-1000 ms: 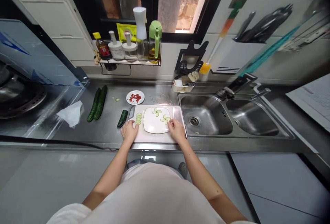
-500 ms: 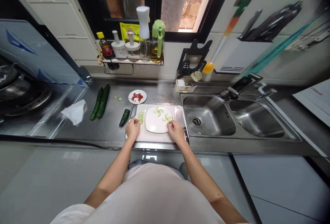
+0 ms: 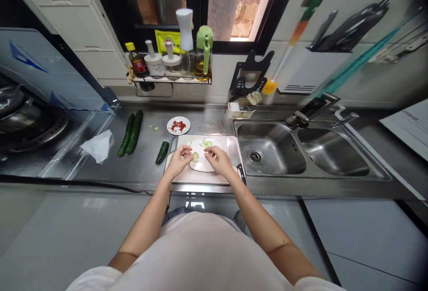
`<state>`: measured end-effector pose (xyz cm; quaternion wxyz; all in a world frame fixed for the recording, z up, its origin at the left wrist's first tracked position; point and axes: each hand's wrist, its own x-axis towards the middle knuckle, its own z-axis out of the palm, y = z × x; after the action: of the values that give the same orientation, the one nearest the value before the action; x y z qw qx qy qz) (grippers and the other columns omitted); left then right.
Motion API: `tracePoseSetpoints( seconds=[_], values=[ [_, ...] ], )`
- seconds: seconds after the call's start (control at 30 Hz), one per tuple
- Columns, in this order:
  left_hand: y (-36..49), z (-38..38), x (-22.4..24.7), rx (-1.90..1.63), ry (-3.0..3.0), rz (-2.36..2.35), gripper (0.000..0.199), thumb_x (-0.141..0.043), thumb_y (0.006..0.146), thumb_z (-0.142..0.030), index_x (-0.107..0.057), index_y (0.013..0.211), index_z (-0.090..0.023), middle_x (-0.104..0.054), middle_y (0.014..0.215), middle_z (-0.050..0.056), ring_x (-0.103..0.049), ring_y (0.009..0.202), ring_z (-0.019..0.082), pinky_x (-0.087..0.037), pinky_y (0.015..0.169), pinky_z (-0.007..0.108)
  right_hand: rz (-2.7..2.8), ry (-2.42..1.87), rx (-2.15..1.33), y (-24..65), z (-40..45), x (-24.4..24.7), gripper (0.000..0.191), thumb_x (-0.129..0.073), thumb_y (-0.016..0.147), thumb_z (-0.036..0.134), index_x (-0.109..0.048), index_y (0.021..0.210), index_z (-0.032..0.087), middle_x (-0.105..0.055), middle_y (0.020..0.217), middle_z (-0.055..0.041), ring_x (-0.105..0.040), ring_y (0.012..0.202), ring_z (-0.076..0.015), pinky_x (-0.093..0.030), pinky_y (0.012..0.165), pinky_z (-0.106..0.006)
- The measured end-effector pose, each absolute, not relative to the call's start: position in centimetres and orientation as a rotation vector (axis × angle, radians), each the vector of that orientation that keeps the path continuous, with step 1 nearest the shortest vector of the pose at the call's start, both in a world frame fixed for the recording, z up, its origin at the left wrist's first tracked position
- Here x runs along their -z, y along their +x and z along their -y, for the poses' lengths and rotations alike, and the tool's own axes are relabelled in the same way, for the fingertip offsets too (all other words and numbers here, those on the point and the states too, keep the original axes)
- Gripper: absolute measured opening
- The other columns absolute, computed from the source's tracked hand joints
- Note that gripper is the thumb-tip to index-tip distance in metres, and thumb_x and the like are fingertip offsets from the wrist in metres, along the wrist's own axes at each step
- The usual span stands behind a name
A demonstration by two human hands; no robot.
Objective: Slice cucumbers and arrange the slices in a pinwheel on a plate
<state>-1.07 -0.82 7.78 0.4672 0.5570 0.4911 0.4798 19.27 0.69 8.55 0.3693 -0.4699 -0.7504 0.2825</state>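
My left hand [image 3: 179,161] is over the left side of the white plate [image 3: 202,166], its fingers bent in a pinch. Pale green cucumber slices [image 3: 195,157] show at its fingertips. Facing it, my right hand [image 3: 217,159] hovers over the plate's right side, thumb and forefinger drawn close together; what lies between them, if anything, is too small to make out. Fanned cucumber slices [image 3: 205,143] lie at the plate's far edge. Under the plate is a pale cutting board [image 3: 187,177]. My hands hide other parts of the plate and board.
A knife [image 3: 241,172] lies at the board's right edge. To the left are a cut cucumber [image 3: 162,153], two whole cucumbers [image 3: 131,132] and a white cloth [image 3: 99,146]. Behind stands a small dish [image 3: 170,131] of red bits. A double sink [image 3: 270,148] is on the right.
My left hand has moved right, from the sliced cucumber on the board to over the plate, bringing slices. My right hand has moved left, toward the plate's middle.
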Motion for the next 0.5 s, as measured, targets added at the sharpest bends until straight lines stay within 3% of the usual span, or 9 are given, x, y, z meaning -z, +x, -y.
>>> tracePoseSetpoints(
  seconds=[0.1,0.2,0.33,0.5],
  values=[
    [-0.6,1.2,-9.6,-1.12,1.467,-1.16,0.028,-0.066,0.075,-0.027,-0.054,0.099,-0.018,-0.06,0.079,0.0,-0.055,0.071,0.011,-0.041,0.068,0.023,2.049,-1.064,-0.73,18.4,-1.1,-9.7,0.017,-0.053,0.089,0.026,-0.065,0.1,0.023,-0.063,0.094,-0.0045,-0.055,0.092,-0.0189,-0.041,0.083,-0.033],
    [-0.3,1.5,-10.2,-1.082,1.515,-1.147,0.029,-0.065,0.076,-0.027,-0.054,0.101,-0.018,-0.06,0.078,-0.001,-0.056,0.072,0.011,-0.04,0.069,0.023,2.112,-1.027,-0.729,18.0,-1.2,-10.0,0.014,-0.055,0.088,0.025,-0.065,0.097,0.023,-0.062,0.095,-0.0046,-0.053,0.095,-0.0195,-0.04,0.086,-0.034],
    [0.1,1.5,-9.9,-1.061,1.5,-1.186,0.03,-0.065,0.075,-0.029,-0.054,0.101,-0.019,-0.06,0.077,-0.001,-0.055,0.071,0.011,-0.039,0.067,0.023,2.114,-1.055,-0.788,18.0,-1.2,-9.6,0.01,-0.053,0.087,0.023,-0.061,0.081,0.021,-0.062,0.085,-0.0024,-0.053,0.087,-0.0176,-0.039,0.082,-0.032],
    [0.4,1.3,-9.0,-1.178,1.264,-1.318,0.035,-0.069,0.07,-0.037,-0.058,0.097,-0.018,-0.06,0.071,-0.001,-0.054,0.064,0.01,-0.038,0.061,0.022,1.947,-1.151,-0.94,18.6,-1.2,-9.2,0.012,-0.051,0.085,0.026,-0.059,0.079,0.02,-0.063,0.079,-0.0008,-0.056,0.08,-0.0152,-0.041,0.07,-0.026]
  ],
)
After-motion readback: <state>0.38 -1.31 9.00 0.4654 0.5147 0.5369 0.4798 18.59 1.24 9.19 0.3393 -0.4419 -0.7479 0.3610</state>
